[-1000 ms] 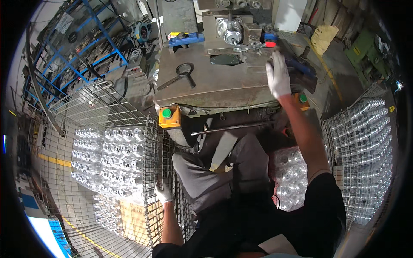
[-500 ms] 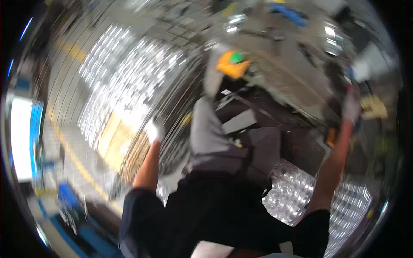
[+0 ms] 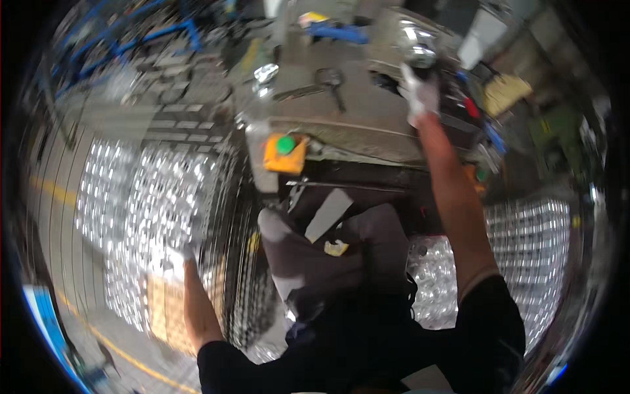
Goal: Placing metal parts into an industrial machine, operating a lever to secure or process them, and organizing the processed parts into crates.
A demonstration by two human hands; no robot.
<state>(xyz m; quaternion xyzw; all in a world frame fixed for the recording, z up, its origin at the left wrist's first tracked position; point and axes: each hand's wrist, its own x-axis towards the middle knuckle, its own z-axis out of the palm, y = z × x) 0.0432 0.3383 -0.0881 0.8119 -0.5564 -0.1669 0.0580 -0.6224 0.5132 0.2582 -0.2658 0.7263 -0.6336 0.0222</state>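
My left hand, in a pale glove, is stretched out over a stack of shiny metal pieces at the left. Its fingers are smeared and merge with the glare, so its hold is hidden. My right hand, in a white glove, reaches far forward over the workbench. Its fingers lie right at the near side of a shiny rounded metal piece; whether they grip it I cannot tell.
On the bench lie a dark round-headed tool and a blue object. An orange container with a green cap stands at its near left corner. More shiny pieces are stacked at right. A pale flat piece lies by my legs.
The view has turned, and the bench now lies more squarely ahead. My right hand has moved forward to the rounded metal piece. My left hand has moved out over the shiny stack.
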